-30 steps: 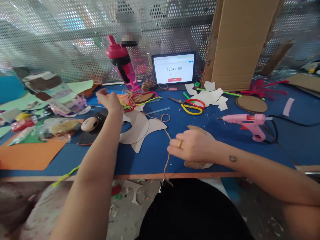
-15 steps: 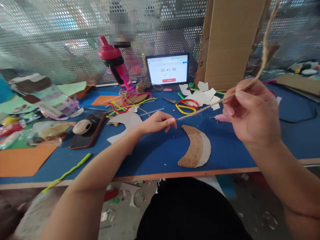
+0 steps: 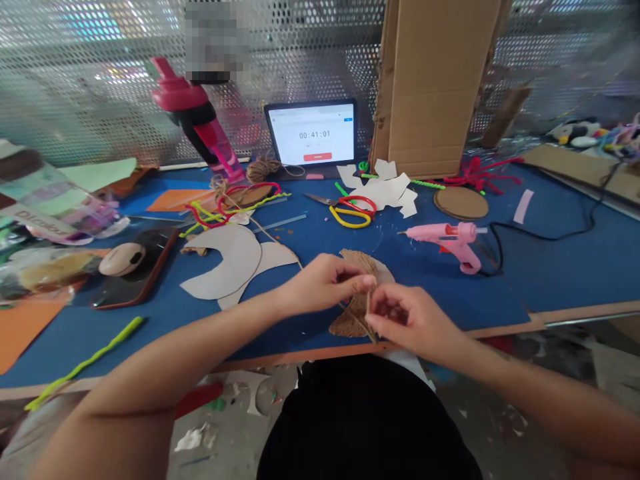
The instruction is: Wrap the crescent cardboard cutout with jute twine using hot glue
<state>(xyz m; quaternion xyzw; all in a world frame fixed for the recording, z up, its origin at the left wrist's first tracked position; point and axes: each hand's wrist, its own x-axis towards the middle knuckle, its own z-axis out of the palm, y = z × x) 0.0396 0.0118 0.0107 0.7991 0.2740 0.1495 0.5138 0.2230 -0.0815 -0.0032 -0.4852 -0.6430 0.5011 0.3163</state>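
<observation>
A white crescent (image 3: pixel 350 325), largely covered with rows of brown twine, lies near the table's front edge, partly hidden beneath both hands. Over it, my left hand (image 3: pixel 334 283) pinches the brown twine (image 3: pixel 280 241), which trails back toward the pile at the upper left. Close beside it, the fingertips of my right hand (image 3: pixel 407 319) are closed on the same twine, with a short length hanging below them. The two hands nearly touch.
Right of the hands lies a pink glue gun (image 3: pixel 450 239) with a black cord. Scissors (image 3: pixel 353 209) and white paper cutouts (image 3: pixel 385 189) lie behind. White crescents (image 3: pixel 225 260), a phone (image 3: pixel 155 267), a bottle (image 3: pixel 193 120) and a tablet (image 3: pixel 314 133) are around.
My right hand has come down and left from its raised position to meet my left hand over the crescent. My left hand has lowered toward the crescent, and the view has shifted right.
</observation>
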